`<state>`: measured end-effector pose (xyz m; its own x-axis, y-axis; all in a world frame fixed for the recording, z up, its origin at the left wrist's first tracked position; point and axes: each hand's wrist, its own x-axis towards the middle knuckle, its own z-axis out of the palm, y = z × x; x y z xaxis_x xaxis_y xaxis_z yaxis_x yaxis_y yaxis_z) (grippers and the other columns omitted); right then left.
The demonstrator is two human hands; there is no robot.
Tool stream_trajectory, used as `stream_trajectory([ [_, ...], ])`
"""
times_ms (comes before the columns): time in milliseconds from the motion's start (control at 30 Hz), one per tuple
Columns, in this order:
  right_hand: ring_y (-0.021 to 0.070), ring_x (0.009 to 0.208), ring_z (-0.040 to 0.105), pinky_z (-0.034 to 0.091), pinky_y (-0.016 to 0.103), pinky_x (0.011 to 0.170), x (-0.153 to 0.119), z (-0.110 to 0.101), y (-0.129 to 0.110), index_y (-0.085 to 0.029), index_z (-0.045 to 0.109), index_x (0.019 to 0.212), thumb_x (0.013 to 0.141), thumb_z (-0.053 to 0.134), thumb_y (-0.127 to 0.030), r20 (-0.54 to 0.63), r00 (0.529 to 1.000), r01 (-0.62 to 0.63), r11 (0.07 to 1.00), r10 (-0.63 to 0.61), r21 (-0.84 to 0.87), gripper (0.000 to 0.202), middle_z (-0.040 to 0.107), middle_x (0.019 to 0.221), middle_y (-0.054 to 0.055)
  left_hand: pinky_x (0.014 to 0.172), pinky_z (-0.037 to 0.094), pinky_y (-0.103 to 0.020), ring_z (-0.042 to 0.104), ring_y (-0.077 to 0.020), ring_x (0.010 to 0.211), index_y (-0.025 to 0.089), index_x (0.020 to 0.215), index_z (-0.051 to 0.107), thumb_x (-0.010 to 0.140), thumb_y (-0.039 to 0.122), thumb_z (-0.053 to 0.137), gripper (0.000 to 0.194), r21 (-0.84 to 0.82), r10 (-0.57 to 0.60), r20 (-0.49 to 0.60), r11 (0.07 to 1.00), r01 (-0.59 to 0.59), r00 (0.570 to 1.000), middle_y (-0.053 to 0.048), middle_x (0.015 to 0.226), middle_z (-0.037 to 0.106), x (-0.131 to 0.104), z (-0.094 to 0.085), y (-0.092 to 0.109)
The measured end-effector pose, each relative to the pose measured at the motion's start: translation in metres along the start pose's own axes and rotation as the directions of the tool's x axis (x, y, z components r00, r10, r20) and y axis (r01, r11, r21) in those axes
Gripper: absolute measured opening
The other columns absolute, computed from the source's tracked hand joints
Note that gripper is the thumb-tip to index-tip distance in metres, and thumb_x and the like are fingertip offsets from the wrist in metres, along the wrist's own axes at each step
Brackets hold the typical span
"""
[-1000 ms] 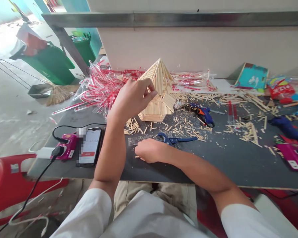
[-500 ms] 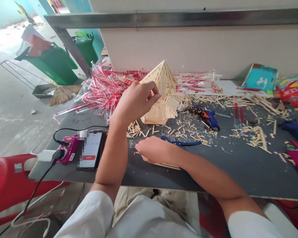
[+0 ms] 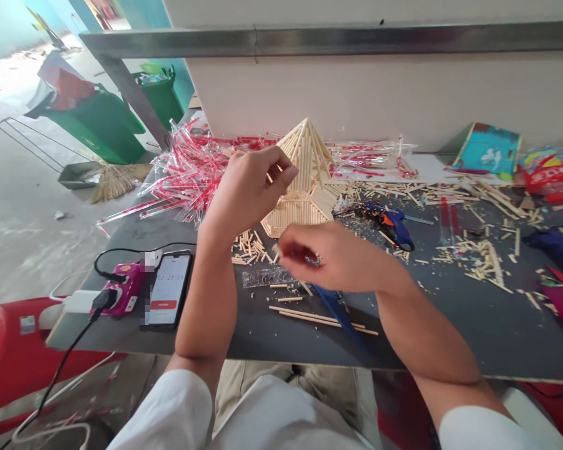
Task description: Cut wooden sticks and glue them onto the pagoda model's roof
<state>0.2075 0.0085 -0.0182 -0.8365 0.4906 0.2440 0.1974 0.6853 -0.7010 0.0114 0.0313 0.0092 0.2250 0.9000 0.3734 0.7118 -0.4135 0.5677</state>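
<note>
A small house-like model built of thin wooden sticks (image 3: 304,156), with a pointed roof, stands behind my hands. My left hand (image 3: 253,187) is raised in front of its left side, fingers curled into a pinch; anything between them is hidden. Nearer me, my right hand (image 3: 342,256) is closed with its fingertips before the model's base. A tiny pale bit shows at those fingertips, too blurred to name. Below the right hand a long blue tool (image 3: 335,306) is smeared by motion; whether the hand touches it I cannot tell. Loose wooden sticks (image 3: 321,317) and a clear ruler (image 3: 265,278) lie below.
Red-and-clear plastic wrappers (image 3: 187,172) heap up at the left back. A phone (image 3: 169,290) and a pink power strip (image 3: 129,287) with cables sit at the left. Rightward are a blue glue gun (image 3: 396,228), stick scraps (image 3: 488,265) and a turquoise box (image 3: 488,150).
My right hand has lifted off the sticks near the table edge and moved up toward the model. The blue tool has swung to a slant. My left hand has shifted slightly left.
</note>
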Motion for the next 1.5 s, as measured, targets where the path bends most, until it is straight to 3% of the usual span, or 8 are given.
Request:
stream_trajectory([
  [67, 0.0076, 0.065, 0.053, 0.042, 0.024, 0.063, -0.006, -0.017, 0.008, -0.02, 0.057, 0.093, 0.097, 0.064, -0.027, -0.255, 0.966, -0.028, 0.999, 0.034, 0.025, 0.01, 0.06, 0.076, -0.004, 0.072, 0.049, -0.031, 0.063, -0.0121, 0.066, 0.018, 0.095, 0.07, 0.101, 0.03, 0.052, 0.023, -0.032, -0.022, 0.023, 0.999, 0.023, 0.999, -0.002, 0.079, 0.074, 0.0, 0.001, -0.004],
  [133, 0.0089, 0.066, 0.054, 0.044, 0.025, 0.062, -0.01, -0.03, 0.018, -0.021, 0.056, 0.092, 0.097, 0.066, -0.033, -0.475, 0.876, -0.052, 0.995, 0.086, 0.086, 0.016, 0.061, 0.079, -0.003, 0.066, 0.047, -0.029, 0.062, -0.0103, 0.061, 0.017, 0.092, 0.071, 0.101, 0.031, 0.05, 0.026, -0.057, -0.021, 0.095, 0.998, 0.026, 0.995, -0.003, 0.08, 0.074, 0.0, 0.003, -0.007],
  [267, 0.0113, 0.068, 0.059, 0.052, 0.028, 0.066, -0.009, -0.043, 0.038, -0.024, 0.054, 0.092, 0.097, 0.067, -0.047, -0.667, 0.729, -0.029, 0.98, 0.154, 0.195, 0.027, 0.064, 0.082, -0.001, 0.061, 0.043, -0.027, 0.061, -0.0102, 0.058, 0.016, 0.085, 0.072, 0.102, 0.042, 0.05, 0.038, -0.015, 0.01, 0.288, 1.0, -0.006, 0.958, -0.004, 0.073, 0.072, 0.001, 0.014, 0.001],
  [433, 0.0137, 0.073, 0.064, 0.056, 0.031, 0.073, 0.0, -0.035, 0.049, -0.026, 0.052, 0.093, 0.095, 0.065, -0.058, -0.661, 0.718, -0.108, 0.974, 0.216, 0.201, 0.035, 0.065, 0.083, 0.001, 0.059, 0.039, -0.03, 0.062, -0.0159, 0.063, 0.015, 0.084, 0.072, 0.102, 0.04, 0.053, 0.036, 0.185, 0.014, 0.297, 0.98, -0.072, 0.955, -0.008, 0.073, 0.071, -0.001, 0.038, 0.025],
  [600, 0.0133, 0.074, 0.065, 0.057, 0.03, 0.071, 0.006, -0.025, 0.057, -0.025, 0.052, 0.097, 0.096, 0.063, -0.058, -0.62, 0.741, -0.162, 0.965, 0.258, 0.207, 0.035, 0.066, 0.086, 0.002, 0.062, 0.043, -0.035, 0.068, -0.0236, 0.071, 0.011, 0.096, 0.076, 0.101, 0.031, 0.048, 0.034, 0.361, -0.139, 0.264, 0.932, 0.036, 0.954, -0.016, 0.08, 0.073, -0.003, 0.054, 0.036],
  [867, 0.0128, 0.069, 0.063, 0.054, 0.029, 0.066, 0.014, -0.019, 0.071, -0.021, 0.061, 0.095, 0.091, 0.069, -0.056, -0.655, 0.687, -0.198, 0.948, 0.315, 0.249, 0.036, 0.066, 0.08, 0.001, 0.06, 0.042, -0.034, 0.068, -0.0237, 0.071, 0.011, 0.092, 0.077, 0.096, 0.03, 0.058, 0.027, 0.365, -0.183, 0.276, 0.928, 0.074, 0.944, -0.015, 0.075, 0.072, -0.003, 0.052, 0.029],
  [1133, 0.0125, 0.066, 0.058, 0.047, 0.029, 0.063, 0.013, -0.019, 0.068, -0.021, 0.069, 0.093, 0.093, 0.068, -0.046, -0.718, 0.647, -0.35, 0.937, 0.255, 0.018, 0.024, 0.071, 0.092, 0.003, 0.06, 0.044, -0.032, 0.069, -0.0216, 0.072, 0.01, 0.095, 0.078, 0.097, 0.028, 0.049, 0.034, 0.374, -0.187, 0.27, 0.924, 0.076, 0.945, -0.018, 0.081, 0.074, 0.002, 0.058, 0.023],
  [1500, 0.0139, 0.068, 0.059, 0.048, 0.031, 0.064, 0.015, -0.017, 0.076, -0.023, 0.065, 0.093, 0.091, 0.067, -0.042, -0.731, 0.623, -0.378, 0.925, 0.277, 0.029, 0.019, 0.068, 0.088, 0.003, 0.065, 0.048, -0.035, 0.07, -0.027, 0.078, 0.011, 0.1, 0.077, 0.098, 0.031, 0.05, 0.033, 0.376, -0.229, 0.258, 0.919, 0.121, 0.939, -0.019, 0.086, 0.074, 0.006, 0.062, 0.022],
])
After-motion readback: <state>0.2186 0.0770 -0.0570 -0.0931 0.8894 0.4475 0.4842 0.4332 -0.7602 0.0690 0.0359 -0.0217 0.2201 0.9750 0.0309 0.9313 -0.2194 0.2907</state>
